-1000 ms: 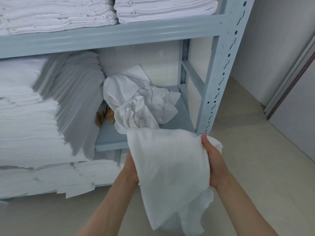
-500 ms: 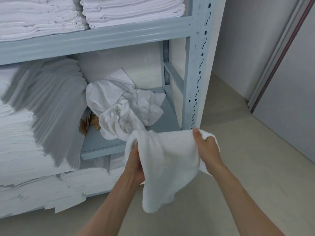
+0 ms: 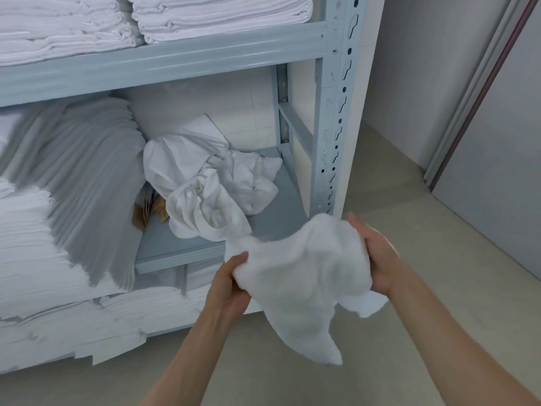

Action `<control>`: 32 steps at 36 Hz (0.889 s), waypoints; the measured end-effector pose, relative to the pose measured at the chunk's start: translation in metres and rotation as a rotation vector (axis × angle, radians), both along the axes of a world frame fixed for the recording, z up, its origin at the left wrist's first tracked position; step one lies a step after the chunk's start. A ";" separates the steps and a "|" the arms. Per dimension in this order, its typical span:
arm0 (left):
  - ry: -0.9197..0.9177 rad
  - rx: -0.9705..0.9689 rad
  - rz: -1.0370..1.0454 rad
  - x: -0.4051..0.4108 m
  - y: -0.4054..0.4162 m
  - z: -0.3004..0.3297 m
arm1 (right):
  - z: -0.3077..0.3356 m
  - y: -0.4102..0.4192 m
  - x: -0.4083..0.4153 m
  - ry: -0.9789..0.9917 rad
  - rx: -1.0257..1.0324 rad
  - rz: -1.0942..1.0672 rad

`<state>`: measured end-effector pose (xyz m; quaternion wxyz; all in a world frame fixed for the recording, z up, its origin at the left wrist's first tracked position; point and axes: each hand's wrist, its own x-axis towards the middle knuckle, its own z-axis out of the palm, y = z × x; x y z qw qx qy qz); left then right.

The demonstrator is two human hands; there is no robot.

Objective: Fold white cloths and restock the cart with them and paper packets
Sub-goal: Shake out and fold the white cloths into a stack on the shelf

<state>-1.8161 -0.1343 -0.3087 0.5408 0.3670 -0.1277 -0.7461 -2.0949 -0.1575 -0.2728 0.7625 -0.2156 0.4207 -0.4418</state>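
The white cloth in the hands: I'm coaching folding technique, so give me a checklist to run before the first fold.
1. Both hands grip the white cloth: ok, left hand on its left edge, right hand on its right.
2. Cloth spread flat: not ok, it is bunched between the hands with a tail hanging down.
3. Corners found: cannot tell, none shows clearly.
4. Cloth free of the crumpled pile on the shelf: cannot tell, its top edge overlaps the pile in view.
5. Flat surface to fold on: not ok, cloth is held in the air over the floor.
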 end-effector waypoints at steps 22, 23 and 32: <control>-0.017 0.263 -0.051 -0.012 0.000 -0.021 | -0.004 -0.008 -0.010 0.087 -0.009 0.109; -0.050 0.244 -0.008 -0.006 -0.006 -0.017 | -0.001 -0.013 -0.017 0.140 -0.014 0.113; -0.507 -0.038 0.222 0.054 -0.043 0.018 | -0.001 -0.050 -0.076 1.016 -0.073 -0.065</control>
